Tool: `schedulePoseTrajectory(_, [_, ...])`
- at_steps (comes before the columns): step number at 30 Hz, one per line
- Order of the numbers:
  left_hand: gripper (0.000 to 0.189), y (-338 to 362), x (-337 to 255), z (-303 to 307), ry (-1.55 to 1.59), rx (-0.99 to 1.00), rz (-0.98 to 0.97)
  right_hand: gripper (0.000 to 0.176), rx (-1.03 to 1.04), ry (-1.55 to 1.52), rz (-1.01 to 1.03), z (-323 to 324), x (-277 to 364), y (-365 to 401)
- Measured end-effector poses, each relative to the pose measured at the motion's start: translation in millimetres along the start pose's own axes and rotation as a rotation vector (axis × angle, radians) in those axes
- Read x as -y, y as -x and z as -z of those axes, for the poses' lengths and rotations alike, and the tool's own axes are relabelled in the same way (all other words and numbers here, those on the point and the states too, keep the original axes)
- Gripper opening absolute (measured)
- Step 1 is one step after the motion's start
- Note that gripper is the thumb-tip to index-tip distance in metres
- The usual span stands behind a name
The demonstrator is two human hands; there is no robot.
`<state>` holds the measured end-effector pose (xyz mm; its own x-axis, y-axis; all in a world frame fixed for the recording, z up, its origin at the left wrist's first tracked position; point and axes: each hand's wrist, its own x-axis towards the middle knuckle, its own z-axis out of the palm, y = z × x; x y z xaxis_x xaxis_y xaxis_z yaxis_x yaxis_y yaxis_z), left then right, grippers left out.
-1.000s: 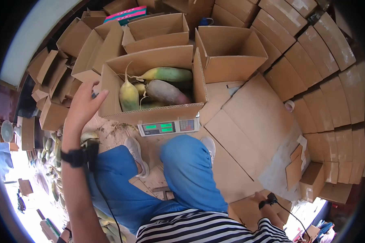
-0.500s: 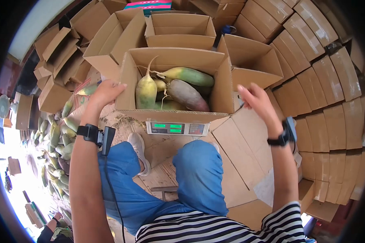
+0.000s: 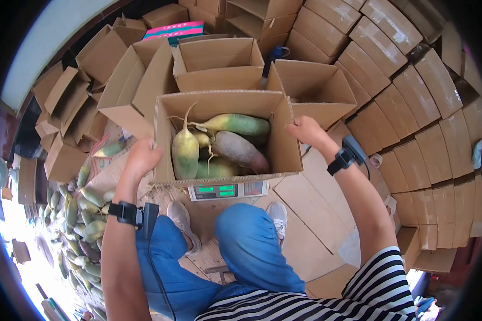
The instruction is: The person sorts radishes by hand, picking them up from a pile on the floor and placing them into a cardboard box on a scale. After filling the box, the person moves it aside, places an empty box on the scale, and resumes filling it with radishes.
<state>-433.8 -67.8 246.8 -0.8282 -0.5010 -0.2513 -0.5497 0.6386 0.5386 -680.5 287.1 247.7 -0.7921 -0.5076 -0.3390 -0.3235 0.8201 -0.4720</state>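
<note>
If my left hand (image 3: 144, 157) or right hand (image 3: 309, 132), both gripping the cardboard carton (image 3: 241, 101), slips, the radishes (image 3: 241, 124) could spill.

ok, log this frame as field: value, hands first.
left hand: at open carton's left wall, grip unclear
right hand: at its right wall, grip unclear
contents: several radishes, one purplish
scale: beneath carton, green display lit; contact hidden
floor, left: radish pile
right side: stacked cartons
</note>
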Motion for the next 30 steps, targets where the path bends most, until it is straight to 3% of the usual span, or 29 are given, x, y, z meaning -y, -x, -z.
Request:
schedulePoseTrajectory(4, [0.024,19,-30,4,0.031,-0.05,-0.131,0.044,-0.081,-0.065,0.009,4,-25,41])
schedulePoseTrajectory(6, [0.025,27,-56,6,0.051,-0.015,-0.15,0.046,-0.09,-0.258,-0.065,21,-39,79])
schedulePoseTrajectory(10, [0.029,56,-126,-17,0.02,0.076,-0.263,0.047,-0.155,-0.215,-0.184,55,-101,164])
schedulePoseTrajectory(13, [0.03,81,-168,-76,0.04,0.125,-0.496,0.047,-0.254,-0.194,-0.28,65,-150,247])
schedulePoseTrajectory(15, [0.029,100,-195,-126,0.047,0.192,-0.54,0.044,-0.267,-0.113,-0.453,73,-170,300])
schedulePoseTrajectory(18, [0.024,134,-224,-214,0.153,0.33,-0.568,0.04,-0.36,0.054,-0.544,74,-225,368])
schedulePoseTrajectory(19, [0.024,149,-239,-233,0.187,0.447,-0.47,0.039,-0.352,0.114,-0.605,76,-243,387])
schedulePoseTrajectory(21, [0.029,178,-242,-301,0.296,0.482,-0.491,0.039,-0.354,0.226,-0.643,76,-279,419])
schedulePoseTrajectory(25, [0.027,239,-257,-378,0.156,0.757,-0.317,0.037,-0.293,0.399,-0.765,55,-344,469])
schedulePoseTrajectory(26, [0.026,247,-264,-370,0.081,0.889,-0.301,0.037,-0.292,0.392,-0.764,43,-366,479])
schedulePoseTrajectory(27, [0.022,250,-266,-371,-0.033,1.075,-0.336,0.035,-0.226,0.435,-0.768,26,-389,489])
schedulePoseTrajectory(29, [0.024,257,-282,-339,-0.222,1.038,-0.825,0.032,-0.169,0.453,-0.781,-11,-407,513])
schedulePoseTrajectory(30, [0.024,252,-295,-315,-0.242,1.031,-0.834,0.029,-0.273,0.543,-0.781,-27,-411,523])
